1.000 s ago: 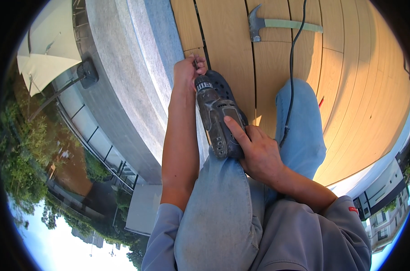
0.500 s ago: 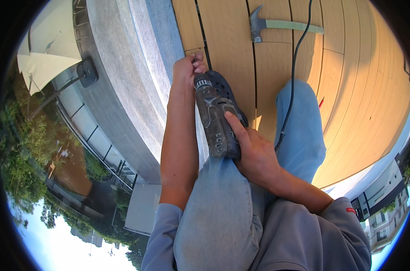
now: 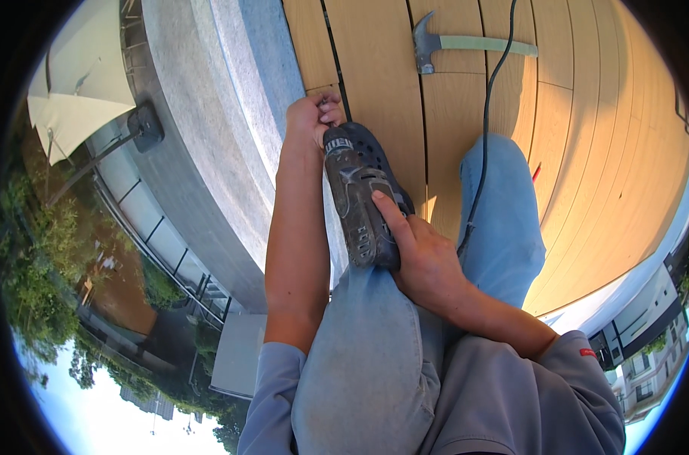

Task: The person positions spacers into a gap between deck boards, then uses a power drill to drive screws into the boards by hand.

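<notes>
My right hand (image 3: 428, 262) is wrapped round the handle of a dark, dusty power drill (image 3: 361, 208), its index finger laid along the drill's side. The drill's chuck points away from me, toward the gap between the wooden planks and the pale stone edge. Just past the chuck, my left hand (image 3: 308, 121) is closed, its fingers curled together at the plank edge. A small dark thing seems to show between those fingers, too small to name. A black clog (image 3: 371, 148) on my foot lies partly behind the drill.
A claw hammer (image 3: 473, 44) with a pale green handle lies on the wooden decking (image 3: 375, 68). A black cable (image 3: 490, 114) runs across the boards and over my bent knee. Beyond my knee is a small red thing (image 3: 537, 173). A stone ledge (image 3: 231, 114) drops away at left.
The whole view has shifted slightly, so hammer and planks sit a little farther left. Both hands and the drill keep nearly the same pose.
</notes>
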A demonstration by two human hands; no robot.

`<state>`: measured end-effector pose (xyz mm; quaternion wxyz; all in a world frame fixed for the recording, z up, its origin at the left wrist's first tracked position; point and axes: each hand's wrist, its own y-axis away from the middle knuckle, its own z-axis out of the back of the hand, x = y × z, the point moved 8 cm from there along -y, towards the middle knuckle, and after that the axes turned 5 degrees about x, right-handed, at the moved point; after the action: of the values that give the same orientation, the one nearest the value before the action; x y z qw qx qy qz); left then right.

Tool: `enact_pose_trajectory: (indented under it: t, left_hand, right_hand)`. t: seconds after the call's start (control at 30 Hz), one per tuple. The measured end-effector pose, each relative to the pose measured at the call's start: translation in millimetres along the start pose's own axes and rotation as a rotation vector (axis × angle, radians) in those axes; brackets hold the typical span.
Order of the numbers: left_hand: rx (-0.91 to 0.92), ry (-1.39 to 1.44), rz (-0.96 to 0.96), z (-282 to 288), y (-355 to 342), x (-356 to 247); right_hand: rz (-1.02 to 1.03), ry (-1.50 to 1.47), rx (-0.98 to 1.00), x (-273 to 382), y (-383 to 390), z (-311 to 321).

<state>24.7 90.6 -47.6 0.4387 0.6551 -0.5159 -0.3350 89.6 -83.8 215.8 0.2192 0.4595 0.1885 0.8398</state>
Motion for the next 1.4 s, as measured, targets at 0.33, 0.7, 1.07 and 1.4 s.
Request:
enact_pose_trajectory:
  t: [0.33, 0.7, 1.07, 1.4]
  left_hand:
    - [-0.016, -0.053, 0.005, 1.5, 6.6, 3.8]
    - [0.007, -0.04, -0.146, 17.0, 7.2, 14.5]
    - [0.219, 0.068, -0.171, 16.9, 7.9, 11.3]
    - [0.31, -0.056, -0.156, 8.6, 12.2, 13.7]
  right_hand:
    - [0.028, 0.035, 0.072, -1.2, -2.1, -3.9]
    - [0.047, -0.022, 0.126, -11.8, 7.7, 7.0]
    - [0.089, -0.064, 0.13, -16.6, 13.8, 11.3]
    - [0.106, -0.05, 0.103, -20.1, 14.7, 13.8]
